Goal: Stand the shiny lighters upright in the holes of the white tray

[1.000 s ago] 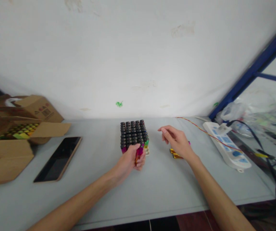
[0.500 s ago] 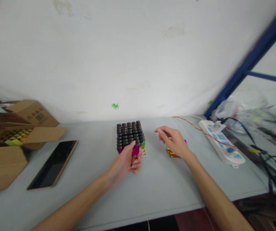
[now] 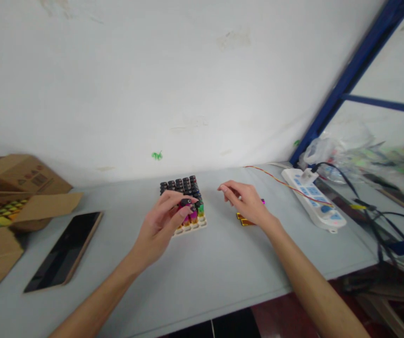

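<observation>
Black-topped lighters stand upright in rows in a white tray [image 3: 193,228] near the middle of the table. My left hand [image 3: 159,220] is at the tray's front left, its thumb and fingers closed around a lighter [image 3: 186,202] with a black top; its lower part is mostly hidden. Right of the tray, my right hand [image 3: 246,201] hovers with loosely bent fingers and nothing visible between them. Under and behind it lie gold lighters [image 3: 244,219] and a purple end of another, partly covered by the hand.
On the left are an open cardboard box [image 3: 43,173] holding yellow-green items and a dark phone [image 3: 64,249]. A white power strip [image 3: 313,199] with cables lies on the right, beside a blue frame [image 3: 339,89] and plastic bags [image 3: 320,150].
My left hand has shifted left and turned, uncovering the tray's front edge; the lighter's black top now shows between its fingers. The right hand keeps its pose. The whole view has shifted slightly.
</observation>
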{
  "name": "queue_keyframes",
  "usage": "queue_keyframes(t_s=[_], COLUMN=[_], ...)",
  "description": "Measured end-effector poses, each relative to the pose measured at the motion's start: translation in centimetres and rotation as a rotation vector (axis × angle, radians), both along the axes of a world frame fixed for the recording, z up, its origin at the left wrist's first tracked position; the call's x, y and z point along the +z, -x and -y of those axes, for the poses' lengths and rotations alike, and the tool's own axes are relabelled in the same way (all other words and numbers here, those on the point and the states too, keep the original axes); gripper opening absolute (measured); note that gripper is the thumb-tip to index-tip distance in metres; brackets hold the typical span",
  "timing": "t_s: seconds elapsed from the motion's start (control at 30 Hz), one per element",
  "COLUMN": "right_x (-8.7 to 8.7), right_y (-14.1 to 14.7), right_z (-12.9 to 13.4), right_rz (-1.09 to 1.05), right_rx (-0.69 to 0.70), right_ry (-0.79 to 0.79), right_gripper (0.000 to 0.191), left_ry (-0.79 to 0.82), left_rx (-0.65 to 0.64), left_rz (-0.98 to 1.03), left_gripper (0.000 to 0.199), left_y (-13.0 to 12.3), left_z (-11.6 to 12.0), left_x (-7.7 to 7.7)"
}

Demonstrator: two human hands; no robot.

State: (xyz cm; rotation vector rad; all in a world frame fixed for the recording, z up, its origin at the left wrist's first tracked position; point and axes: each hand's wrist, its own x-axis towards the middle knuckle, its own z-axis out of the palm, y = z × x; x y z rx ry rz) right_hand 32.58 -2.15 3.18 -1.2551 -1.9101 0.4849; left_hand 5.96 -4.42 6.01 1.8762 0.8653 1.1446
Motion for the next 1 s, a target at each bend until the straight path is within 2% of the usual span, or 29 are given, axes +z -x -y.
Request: queue_keyframes(t_s=[0.2,0.47,1.0], right_x=[0.0,0.0,0.2], right_y=[-0.2,-0.5,-0.8], right_z=[-0.2,-0.3,-0.3], right_rz=[0.047,0.078,0.154], right_rx=[-0.001,-0.006,-0.013], right_ry=[-0.062,-0.107,-0.121], right_gripper=[0.029,0.026,0.025], left_ry=[-0.399,-0.71,-0.769], left_rx=[0.06,0.139,0.208], left_rz=[-0.221,-0.454,-0.576], left_gripper=[0.019,0.018,0.016], left_y=[-0.4,-1.1,-2.0], left_z=[-0.7,-1.8,-1.7], left_x=[-1.5,-4.0,-3.7])
